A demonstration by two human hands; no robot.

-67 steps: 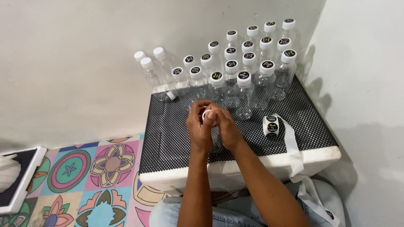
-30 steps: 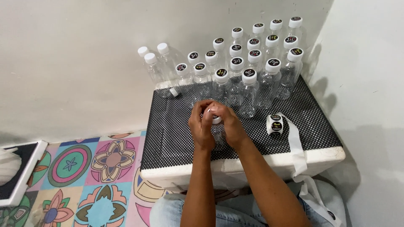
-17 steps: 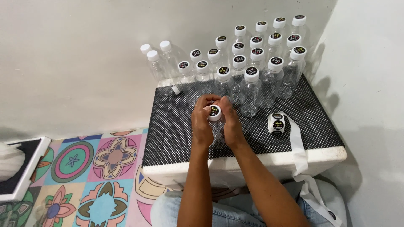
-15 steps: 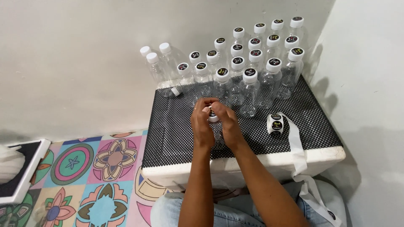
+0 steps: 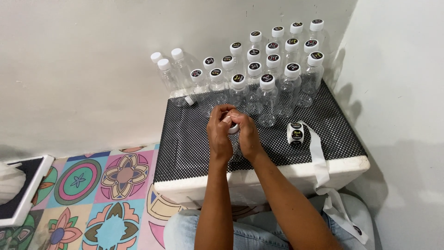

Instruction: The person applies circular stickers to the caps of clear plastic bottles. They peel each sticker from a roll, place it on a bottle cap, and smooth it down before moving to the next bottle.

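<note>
A: Where's the bottle [image 5: 237, 147] right now?

B: Upright on the black mat [image 5: 194, 143], near its front edge, between both hands. The left hand [image 5: 218, 134] wraps the neck and cap [image 5: 232, 128] from the left; the right hand [image 5: 247, 134] closes over the cap from the right, fingertips pressed on top. So both are grasping it, not released.

A: How would it handle?

B: Clear thin plastic and it looks empty, so I'd judge it light and easy to tip or dent if squeezed mid-body. The cap and neck are the stiff part, the safest place to grip. The smooth wall may slip.

A: What's around it?

B: Behind, rows of capped bottles [image 5: 277, 69] with dark round stickers on their caps, and three plain-capped ones [image 5: 165, 69] at the left. A sticker roll [image 5: 296, 133] sits just right of the hands, its backing strip [image 5: 319, 162] trailing off the white box [image 5: 277, 178]. Patterned floor tiles [image 5: 92, 194] lie to the left
</note>
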